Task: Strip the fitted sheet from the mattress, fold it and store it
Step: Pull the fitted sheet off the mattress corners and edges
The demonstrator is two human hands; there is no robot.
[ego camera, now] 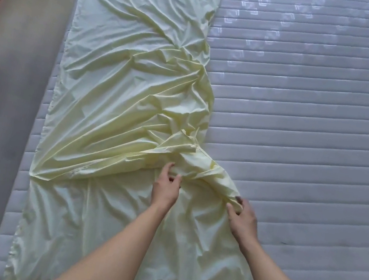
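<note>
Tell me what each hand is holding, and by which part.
Both grip the sheet: the left hand pinches a bunched fold near its middle, the right hand grips the gathered edge beside the bare mattress.

Bare arms and hands, nothing worn, as my head camera shows them.

I see two forearms coming in from the near edge, one at the left and one at the right, both uncovered the whole way up to where the frame cuts them off: no sleeve, no cuff. My left hand (165,191) carries no ring, band or glove that I can make out, and its wrist is plain, without a watch or bracelet. My right hand (243,217) is the same, bare at the wrist and knuckles. The fingernails look short and unpainted, though the picture is too soft for me to be sure.
</note>
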